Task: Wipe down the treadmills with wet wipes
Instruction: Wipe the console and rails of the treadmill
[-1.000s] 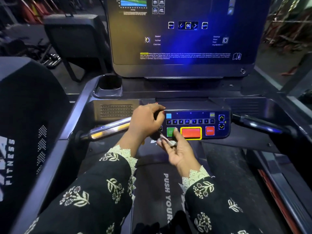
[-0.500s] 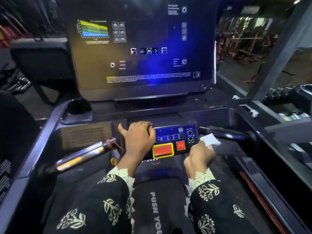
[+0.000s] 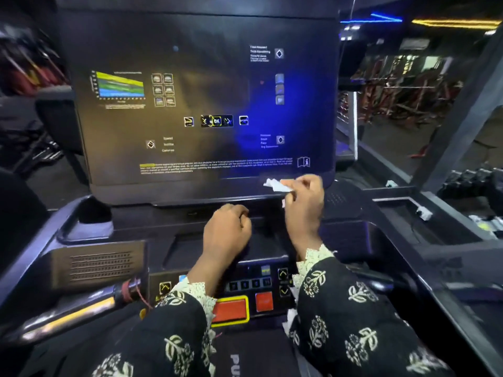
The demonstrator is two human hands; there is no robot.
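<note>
Nearest the camera, two black sleeves (image 3: 351, 317) with a cream flower print and lace cuffs reach forward over the dark belt (image 3: 190, 357) of the black treadmill (image 3: 152, 221), where the white letters "PU" show at the bottom edge and the rest is cut off. Just past the cuffs lies the dark button panel (image 3: 253, 285): a large red key in a yellow border (image 3: 230, 308), a smaller red key (image 3: 264, 302) to its right, up and down arrow keys (image 3: 283, 281), and a row of number keys too blurred to read. A chromed handlebar (image 3: 68, 314) juts out to the left below a slotted grille (image 3: 100, 268), with a round cup well (image 3: 89, 219) behind it. The left hand (image 3: 228, 232) hovers or rests over the ledge between panel and display, fingers curled into a loose fist with nothing visible in it. The right hand (image 3: 304, 202) is raised higher and pinches a crumpled white wet wipe (image 3: 277, 185) between thumb and fingertips, at the lower right corner of the large glossy display screen (image 3: 204, 63); whether the wipe touches the glass cannot be told. The broad face of the screen spreads up and to the left of the wipe, printed with "OK" between arrows, "Speed" and "Calories" with a blurred word between, a coloured chart, and fine warning text that is unreadable. To the right, past the console's edge, a grey side tray (image 3: 400, 202) carries white scraps (image 3: 424, 213), and red gym frames (image 3: 408, 91) stand far behind.
</note>
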